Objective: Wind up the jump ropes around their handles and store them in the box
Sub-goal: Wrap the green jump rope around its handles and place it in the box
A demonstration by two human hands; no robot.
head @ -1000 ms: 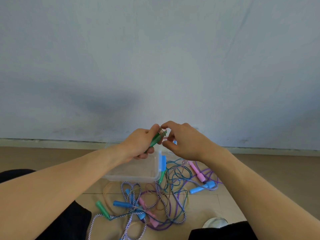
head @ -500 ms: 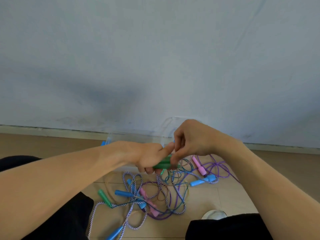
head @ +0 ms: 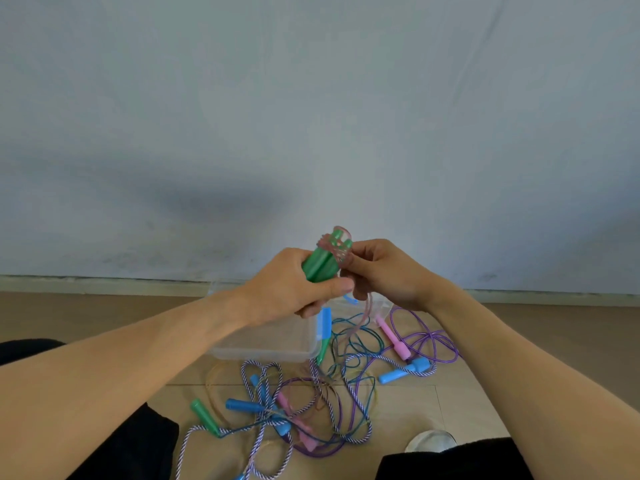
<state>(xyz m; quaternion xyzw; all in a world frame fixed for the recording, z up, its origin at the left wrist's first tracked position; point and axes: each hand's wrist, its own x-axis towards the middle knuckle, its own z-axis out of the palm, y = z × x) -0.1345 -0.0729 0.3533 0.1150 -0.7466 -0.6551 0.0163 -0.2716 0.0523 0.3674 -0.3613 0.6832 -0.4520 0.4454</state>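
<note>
My left hand (head: 294, 289) grips a pair of green handles (head: 320, 263), held upright in front of me. A pale pink rope (head: 337, 249) is coiled around their upper ends. My right hand (head: 384, 271) pinches that rope beside the handles, and a loose length (head: 367, 310) hangs down from it toward the floor. The clear plastic box (head: 277, 348) stands on the floor below my hands, partly hidden by my left arm.
A tangle of several jump ropes lies on the wooden floor (head: 467, 403) in front of the box, with blue (head: 403, 372), pink (head: 393, 336) and green (head: 204, 415) handles. A white round object (head: 429, 439) sits at bottom right. A pale wall (head: 311, 116) rises behind.
Both hands have risen from low over the box. The green handles went from lying sideways to upright, and more pink rope shows around their tops.
</note>
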